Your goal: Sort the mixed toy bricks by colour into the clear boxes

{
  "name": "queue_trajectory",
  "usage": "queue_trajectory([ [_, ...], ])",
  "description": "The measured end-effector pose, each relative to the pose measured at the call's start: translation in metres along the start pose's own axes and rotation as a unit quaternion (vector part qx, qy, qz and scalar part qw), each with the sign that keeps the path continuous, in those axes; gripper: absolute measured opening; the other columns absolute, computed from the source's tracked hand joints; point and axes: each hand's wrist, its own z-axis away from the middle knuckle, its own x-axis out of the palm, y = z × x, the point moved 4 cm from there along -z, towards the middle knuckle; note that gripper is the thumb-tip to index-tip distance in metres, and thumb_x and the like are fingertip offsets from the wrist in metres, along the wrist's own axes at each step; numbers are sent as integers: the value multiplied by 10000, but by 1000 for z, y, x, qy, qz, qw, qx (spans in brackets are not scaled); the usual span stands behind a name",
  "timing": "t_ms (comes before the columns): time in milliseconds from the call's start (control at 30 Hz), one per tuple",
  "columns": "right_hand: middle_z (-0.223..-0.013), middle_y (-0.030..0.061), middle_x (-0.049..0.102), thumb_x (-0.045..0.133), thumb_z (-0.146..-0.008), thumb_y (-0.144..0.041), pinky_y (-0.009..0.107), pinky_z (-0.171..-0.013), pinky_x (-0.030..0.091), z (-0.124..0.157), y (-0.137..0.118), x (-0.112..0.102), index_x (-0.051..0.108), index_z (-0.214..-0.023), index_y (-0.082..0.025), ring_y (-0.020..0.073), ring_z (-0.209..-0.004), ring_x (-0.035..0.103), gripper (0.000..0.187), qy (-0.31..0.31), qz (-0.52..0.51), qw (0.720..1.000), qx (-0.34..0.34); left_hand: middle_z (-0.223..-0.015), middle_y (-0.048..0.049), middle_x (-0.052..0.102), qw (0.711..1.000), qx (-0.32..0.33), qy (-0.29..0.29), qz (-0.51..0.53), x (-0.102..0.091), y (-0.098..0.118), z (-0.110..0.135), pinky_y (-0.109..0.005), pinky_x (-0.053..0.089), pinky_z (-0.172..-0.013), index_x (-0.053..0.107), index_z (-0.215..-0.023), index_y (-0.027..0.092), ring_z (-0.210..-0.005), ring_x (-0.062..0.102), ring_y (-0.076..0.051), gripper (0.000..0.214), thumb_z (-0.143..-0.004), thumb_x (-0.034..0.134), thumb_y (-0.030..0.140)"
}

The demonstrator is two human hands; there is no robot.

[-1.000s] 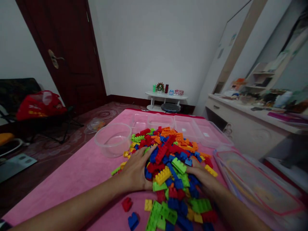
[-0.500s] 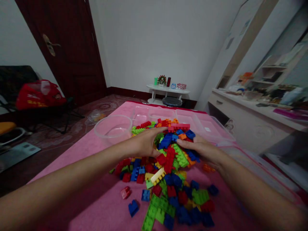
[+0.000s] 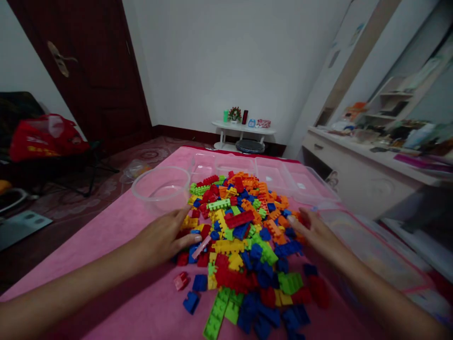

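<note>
A broad heap of toy building bricks (image 3: 233, 219) in red, blue, green, yellow and orange covers the middle of a pink cloth (image 3: 134, 288). At the heap's left side lies my left hand (image 3: 170, 236), fingers apart and touching the bricks, its thumb near a pale pink brick (image 3: 201, 247). My right hand (image 3: 311, 229) rests at the right edge, also with its fingers apart, beside orange and blue bricks. Neither hand grips a brick. A long green brick (image 3: 215, 314) and a small red brick (image 3: 181, 281) lie at the near side.
Behind the heap on the left stands a round clear tub (image 3: 161, 189). Clear trays (image 3: 235, 165) line the far edge. A clear lidded box (image 3: 375, 245) sits at the right. Beyond are a small white table (image 3: 244, 127) and a cluttered dresser (image 3: 357, 160).
My hands have moved apart, left and right, and no longer cup bricks between them. The bricks have dropped and spread into a flatter heap.
</note>
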Motion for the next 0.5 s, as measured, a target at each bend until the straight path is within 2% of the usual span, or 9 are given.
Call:
queue_trajectory([
  [67,-1390,218,414,473,-726,-693,464,-1056,310,-5,2,11,364,-1366,-67,329,-1270,411,902,15,8,1000,2,-1365,-155,467,1000,16,9,24,8,2,-4,-406,388,-999,330,-1412,180,-1209,491,-285,720,-831,465,583],
  [200,-1286,147,539,480,-742,-665,431,-1001,366,-26,-10,22,522,-1251,-156,309,-1197,487,721,40,7,999,-32,-1364,-143,470,996,19,42,71,13,7,-24,-418,352,-1036,345,-1406,179,-1244,455,-275,696,-843,456,573],
  [333,-1109,114,641,410,-802,-633,392,-917,412,-46,-20,25,634,-1094,-172,282,-1061,570,590,12,43,998,-48,-1299,-150,529,989,13,55,134,16,13,-42,-420,411,-974,414,-1364,152,-1170,516,-275,649,-860,439,559],
  [400,-1039,108,662,387,-823,-618,376,-877,422,-51,-26,24,656,-1055,-186,272,-1000,592,559,0,87,995,-50,-1211,-135,582,990,18,64,127,14,18,-46,-414,449,-916,467,-1324,164,-1075,568,-267,602,-856,458,542],
  [500,-1037,138,646,389,-830,-597,392,-882,398,-55,-36,20,681,-987,-194,300,-1046,553,521,43,215,973,-65,-1145,-106,579,994,16,103,45,5,26,-47,-407,461,-888,584,-1191,201,-1025,571,-257,480,-850,476,522],
])
